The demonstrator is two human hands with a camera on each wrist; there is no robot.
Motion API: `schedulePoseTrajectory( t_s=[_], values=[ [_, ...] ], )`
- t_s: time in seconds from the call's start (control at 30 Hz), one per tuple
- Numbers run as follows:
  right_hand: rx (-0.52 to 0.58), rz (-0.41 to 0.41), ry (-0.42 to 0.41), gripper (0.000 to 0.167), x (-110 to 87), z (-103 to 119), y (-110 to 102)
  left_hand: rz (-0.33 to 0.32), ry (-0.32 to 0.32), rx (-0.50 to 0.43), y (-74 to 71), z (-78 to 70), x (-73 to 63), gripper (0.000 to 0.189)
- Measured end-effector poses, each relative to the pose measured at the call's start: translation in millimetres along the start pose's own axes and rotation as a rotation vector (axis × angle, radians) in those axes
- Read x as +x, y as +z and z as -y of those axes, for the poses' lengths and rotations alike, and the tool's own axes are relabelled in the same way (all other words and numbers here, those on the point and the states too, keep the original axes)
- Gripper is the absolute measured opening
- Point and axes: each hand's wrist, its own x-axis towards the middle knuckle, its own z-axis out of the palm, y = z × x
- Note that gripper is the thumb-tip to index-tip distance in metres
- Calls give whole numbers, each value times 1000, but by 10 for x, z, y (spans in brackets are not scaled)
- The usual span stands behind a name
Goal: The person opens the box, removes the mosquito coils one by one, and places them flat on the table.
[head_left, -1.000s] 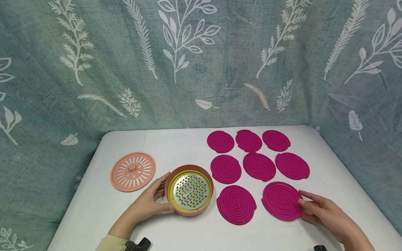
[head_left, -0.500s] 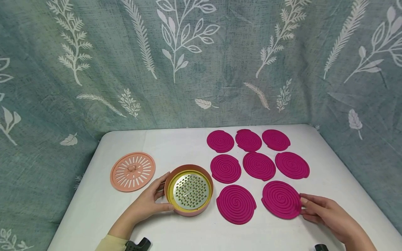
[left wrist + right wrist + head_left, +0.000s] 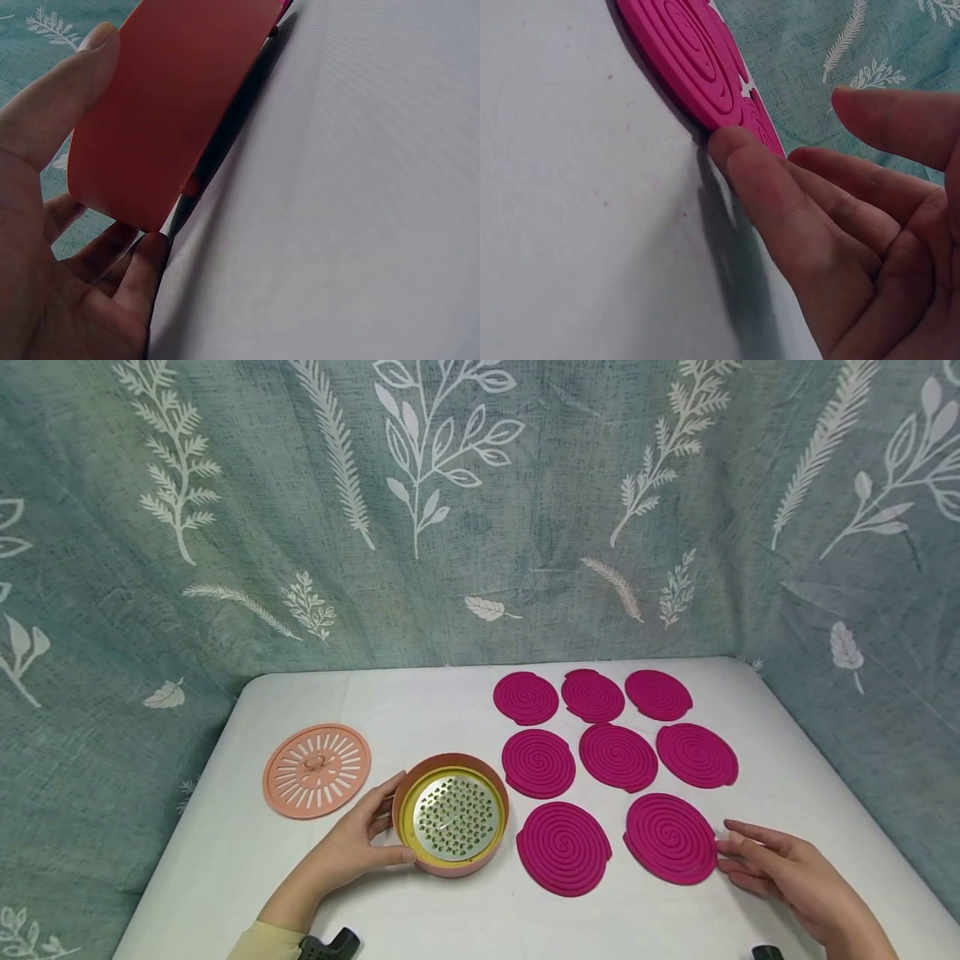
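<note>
My left hand [image 3: 356,847] holds a round, pinkish-brown grater box [image 3: 457,818] by its left side, thumb at the front and fingers behind. Inside the box are a yellow ring and a metal grater plate. The left wrist view shows the box's plain outer wall [image 3: 165,97] between thumb and fingers. At the front right, my right hand [image 3: 787,868] lies beside a magenta spiral coaster [image 3: 670,838]. In the right wrist view its fingertips touch or nearly touch the coaster's edge [image 3: 694,67], while the thumb stands away from it. The coaster lies flat on the table.
Several more magenta spiral coasters [image 3: 564,849] lie in rows on the white table [image 3: 420,710], right of the box. A slotted, peach-coloured round lid [image 3: 318,770] with a small loop rests at the left. Leaf-patterned teal cloth [image 3: 465,568] hangs behind and at both sides.
My right hand has let go of the front right coaster and moved slightly right, its thumb now off the edge. The coaster has settled flat. My left hand and the grater box have stayed put.
</note>
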Motion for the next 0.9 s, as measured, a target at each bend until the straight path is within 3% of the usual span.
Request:
schedulePoseTrajectory(
  t_s=[0.63, 0.9],
  values=[
    [146, -44, -11, 75, 16, -97, 15, 1, -12, -3, 3, -20, -1, 113],
    [214, -37, -28, 70, 46, -151, -12, -1, -13, -5, 6, -19, -1, 113]
  ],
)
